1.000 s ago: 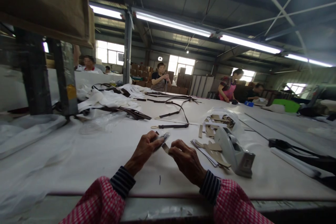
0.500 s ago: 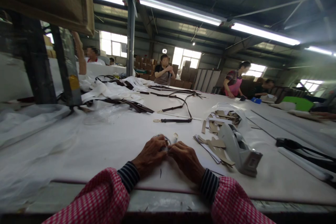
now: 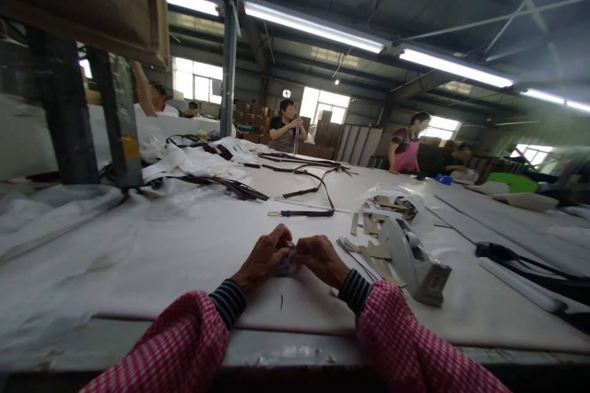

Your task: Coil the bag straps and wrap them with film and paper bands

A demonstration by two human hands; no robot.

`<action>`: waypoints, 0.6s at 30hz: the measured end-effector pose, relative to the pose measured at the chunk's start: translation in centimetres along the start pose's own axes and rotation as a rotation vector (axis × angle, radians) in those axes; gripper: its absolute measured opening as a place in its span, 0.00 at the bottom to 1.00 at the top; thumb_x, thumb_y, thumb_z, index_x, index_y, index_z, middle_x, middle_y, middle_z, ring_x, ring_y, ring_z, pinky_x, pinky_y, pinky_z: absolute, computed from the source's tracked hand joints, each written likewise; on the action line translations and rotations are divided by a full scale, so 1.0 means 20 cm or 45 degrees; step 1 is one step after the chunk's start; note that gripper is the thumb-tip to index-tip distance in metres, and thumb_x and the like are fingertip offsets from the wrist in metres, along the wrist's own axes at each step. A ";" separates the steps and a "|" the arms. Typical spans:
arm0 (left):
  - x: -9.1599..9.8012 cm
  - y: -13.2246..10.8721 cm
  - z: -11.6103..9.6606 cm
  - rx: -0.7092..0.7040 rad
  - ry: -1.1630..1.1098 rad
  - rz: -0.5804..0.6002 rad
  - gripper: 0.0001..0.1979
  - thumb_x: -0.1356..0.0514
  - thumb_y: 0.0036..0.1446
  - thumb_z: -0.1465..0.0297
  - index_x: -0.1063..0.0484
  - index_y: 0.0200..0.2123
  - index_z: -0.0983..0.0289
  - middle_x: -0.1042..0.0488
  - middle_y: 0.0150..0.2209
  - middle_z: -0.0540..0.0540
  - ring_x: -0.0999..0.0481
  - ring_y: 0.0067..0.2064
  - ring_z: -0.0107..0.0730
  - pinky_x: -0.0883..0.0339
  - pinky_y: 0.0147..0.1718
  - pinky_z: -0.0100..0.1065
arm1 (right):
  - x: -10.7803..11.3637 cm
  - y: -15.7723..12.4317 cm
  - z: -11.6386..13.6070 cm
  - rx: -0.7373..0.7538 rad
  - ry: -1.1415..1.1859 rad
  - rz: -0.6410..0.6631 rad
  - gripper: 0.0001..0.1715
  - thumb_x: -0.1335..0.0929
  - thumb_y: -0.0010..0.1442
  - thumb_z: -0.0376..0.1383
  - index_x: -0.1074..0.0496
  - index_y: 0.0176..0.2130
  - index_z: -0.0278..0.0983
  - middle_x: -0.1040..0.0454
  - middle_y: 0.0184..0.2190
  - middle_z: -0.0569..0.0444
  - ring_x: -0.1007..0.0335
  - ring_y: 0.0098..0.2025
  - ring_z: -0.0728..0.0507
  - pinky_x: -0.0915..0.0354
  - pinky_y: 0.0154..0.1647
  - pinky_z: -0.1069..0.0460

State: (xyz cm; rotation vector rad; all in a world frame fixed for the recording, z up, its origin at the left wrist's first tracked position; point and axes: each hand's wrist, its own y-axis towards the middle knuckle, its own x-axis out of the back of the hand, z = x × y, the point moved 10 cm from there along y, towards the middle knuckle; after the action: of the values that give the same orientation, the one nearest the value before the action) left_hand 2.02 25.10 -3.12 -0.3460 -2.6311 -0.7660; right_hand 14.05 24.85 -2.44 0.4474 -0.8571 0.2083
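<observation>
My left hand [image 3: 266, 258] is closed, thumb and fingers pinching the left side of a small greyish-white piece [image 3: 286, 266] low over the table. From the other side, the closed fingers of my right hand [image 3: 320, 258] grip the same piece. Its exact kind is hard to make out, since the fingers cover much of it. Beyond my hands lies a dark strap [image 3: 306, 214] with a gold-coloured clasp [image 3: 273, 214] at its end. To the right of my right hand are loose beige and white strips [image 3: 375, 258] and a grey tape dispenser [image 3: 417, 264].
A clear plastic bag of strips [image 3: 391, 204] lies behind the dispenser. More dark straps [image 3: 239, 187] and white wrapping [image 3: 193, 163] cover the far left of the table [image 3: 161, 270]. A white roll [image 3: 520, 285] is at right. Co-workers [image 3: 405, 150] stand across the table.
Both hands have turned slightly and the greyish piece between them shows more. The gold-coloured hook seen beside my fingers is out of sight now. The view has shifted a little.
</observation>
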 end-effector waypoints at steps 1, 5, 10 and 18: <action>0.00 0.00 0.00 -0.005 0.001 -0.014 0.07 0.43 0.53 0.74 0.34 0.37 0.60 0.28 0.31 0.48 0.28 0.34 0.33 0.38 0.35 0.33 | -0.01 0.01 -0.02 -0.026 0.031 0.007 0.06 0.26 0.53 0.32 0.24 0.25 0.36 0.29 0.21 0.57 0.35 0.28 0.48 0.45 0.31 0.53; 0.01 0.00 0.00 -0.013 -0.006 -0.074 0.08 0.44 0.50 0.77 0.36 0.34 0.60 0.30 0.29 0.46 0.30 0.33 0.31 0.40 0.33 0.32 | -0.06 0.06 -0.09 -0.143 0.232 0.111 0.10 0.25 0.48 0.34 0.25 0.33 0.34 0.25 0.27 0.56 0.31 0.27 0.48 0.38 0.26 0.55; 0.00 -0.01 0.00 -0.007 0.008 -0.108 0.05 0.44 0.52 0.75 0.37 0.33 0.60 0.31 0.30 0.46 0.30 0.33 0.30 0.39 0.33 0.31 | -0.15 0.11 -0.12 -0.234 0.449 0.379 0.15 0.27 0.46 0.34 0.24 0.37 0.33 0.24 0.28 0.55 0.29 0.25 0.48 0.32 0.23 0.55; 0.03 -0.03 0.03 0.086 0.382 0.064 0.10 0.36 0.54 0.62 0.26 0.38 0.59 0.26 0.42 0.55 0.31 0.48 0.47 0.36 0.44 0.43 | -0.19 0.14 -0.13 -0.249 0.486 0.452 0.12 0.26 0.46 0.38 0.27 0.27 0.32 0.29 0.19 0.59 0.33 0.21 0.51 0.34 0.21 0.57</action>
State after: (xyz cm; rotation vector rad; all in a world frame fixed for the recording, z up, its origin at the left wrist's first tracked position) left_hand 1.12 24.98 -3.56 -0.2552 -2.3509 -0.6544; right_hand 12.38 28.44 -5.97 0.0625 -0.5679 0.5147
